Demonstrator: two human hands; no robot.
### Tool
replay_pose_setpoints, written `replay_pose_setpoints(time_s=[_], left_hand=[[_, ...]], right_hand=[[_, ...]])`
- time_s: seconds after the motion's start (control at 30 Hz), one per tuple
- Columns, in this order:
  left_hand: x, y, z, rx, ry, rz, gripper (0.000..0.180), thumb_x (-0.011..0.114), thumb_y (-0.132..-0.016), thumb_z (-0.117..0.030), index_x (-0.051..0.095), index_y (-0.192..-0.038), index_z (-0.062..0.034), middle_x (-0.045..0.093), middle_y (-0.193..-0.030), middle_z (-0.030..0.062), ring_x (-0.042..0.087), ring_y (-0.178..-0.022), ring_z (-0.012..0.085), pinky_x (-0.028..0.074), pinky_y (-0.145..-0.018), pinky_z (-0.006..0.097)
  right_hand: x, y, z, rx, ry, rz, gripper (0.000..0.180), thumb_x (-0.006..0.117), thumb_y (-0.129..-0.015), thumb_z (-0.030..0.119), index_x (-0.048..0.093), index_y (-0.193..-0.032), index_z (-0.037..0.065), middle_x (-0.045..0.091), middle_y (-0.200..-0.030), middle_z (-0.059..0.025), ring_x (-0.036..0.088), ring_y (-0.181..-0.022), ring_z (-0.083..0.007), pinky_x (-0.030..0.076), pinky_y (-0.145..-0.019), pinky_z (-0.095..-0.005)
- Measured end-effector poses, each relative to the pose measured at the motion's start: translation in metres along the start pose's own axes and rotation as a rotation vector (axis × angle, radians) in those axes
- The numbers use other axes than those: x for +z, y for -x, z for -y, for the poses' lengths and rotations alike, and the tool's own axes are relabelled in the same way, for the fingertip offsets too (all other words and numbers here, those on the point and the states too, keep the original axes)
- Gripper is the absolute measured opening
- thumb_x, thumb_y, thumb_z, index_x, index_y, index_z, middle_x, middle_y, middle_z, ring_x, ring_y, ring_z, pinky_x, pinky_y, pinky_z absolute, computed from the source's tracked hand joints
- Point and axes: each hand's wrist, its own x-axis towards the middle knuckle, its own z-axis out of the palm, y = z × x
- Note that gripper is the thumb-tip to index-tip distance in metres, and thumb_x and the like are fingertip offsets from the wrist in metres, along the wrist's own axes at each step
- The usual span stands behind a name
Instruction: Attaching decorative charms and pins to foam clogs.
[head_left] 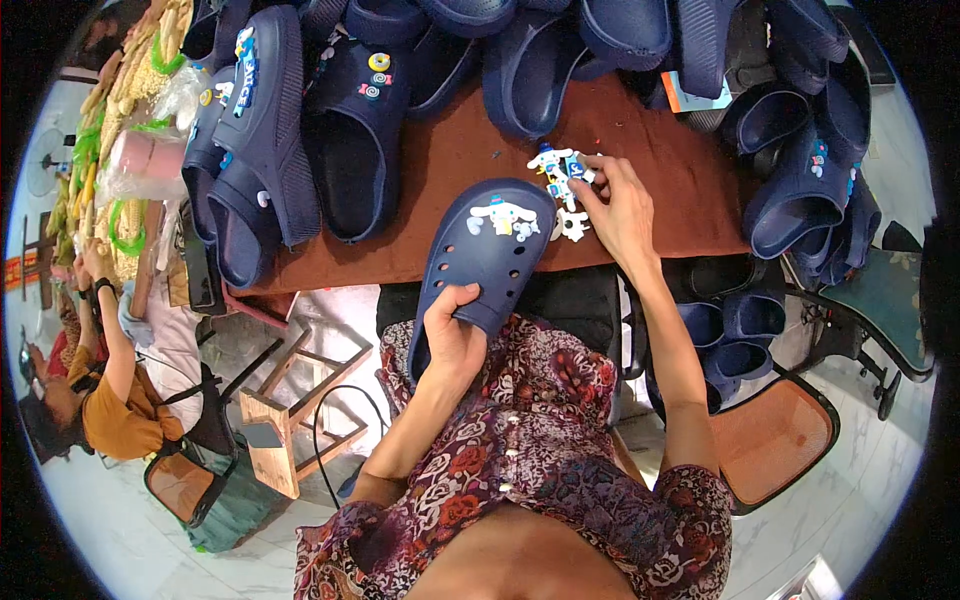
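In the head view, the left hand (455, 335) is clamped on the heel end of a navy blue foam clog with round holes (480, 260), thumb on top and the other fingers hidden beneath, holding it tilted over the near edge of the brown table (460, 160) above the lap. A white and blue cartoon charm (505, 215) sits on the clog's toe. The right hand (620, 210) rests on the table just beside the clog, its fingers spread and touching a small cluster of loose white and blue rubber charms (560, 170); whether it pinches 1 of them I cannot tell. Rows of more navy blue clogs (350, 130) lie across the far side of the table, and others are heaped on the right (810, 170). At the left edge, another person in a mustard top (110, 400) sits near a wooden stool (290, 420).
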Motion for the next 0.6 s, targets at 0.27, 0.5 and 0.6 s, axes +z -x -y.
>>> replay_pose_setpoints(time_s=[0.27,0.5,0.6], left_hand=[[0.002,-0.001,-0.001,-0.006,0.018,0.030,0.058,0.053,-0.074,-0.003,0.046,-0.131,0.0020,0.058,-0.125,0.0193,0.059,-0.113,0.0357,0.049,-0.097,0.047],[0.005,-0.001,0.000,-0.041,-0.001,0.055,0.048,0.055,-0.082,-0.007,0.047,-0.130,-0.0002,0.059,-0.123,0.0168,0.061,-0.110,0.0320,0.051,-0.095,0.045],[0.007,-0.001,0.003,-0.044,-0.009,0.066,0.046,0.056,-0.086,-0.012,0.047,-0.130,0.0004,0.060,-0.123,0.0159,0.062,-0.109,0.0300,0.051,-0.093,0.045]], right_hand=[[0.007,-0.004,-0.009,0.125,-0.379,0.058,0.018,0.070,-0.086,0.011,0.061,-0.099,0.003,0.065,-0.090,-0.0075,0.063,-0.077,-0.0141,0.052,-0.069,-0.0295],[-0.008,0.004,-0.034,0.151,-0.426,-0.034,0.012,0.062,-0.094,0.009,0.057,-0.103,0.003,0.062,-0.087,-0.0025,0.059,-0.079,-0.0088,0.049,-0.072,-0.0250],[-0.017,0.011,-0.027,0.176,-0.415,-0.069,0.011,0.060,-0.095,0.007,0.057,-0.104,0.002,0.062,-0.089,-0.0021,0.058,-0.081,-0.0074,0.048,-0.072,-0.0233]])
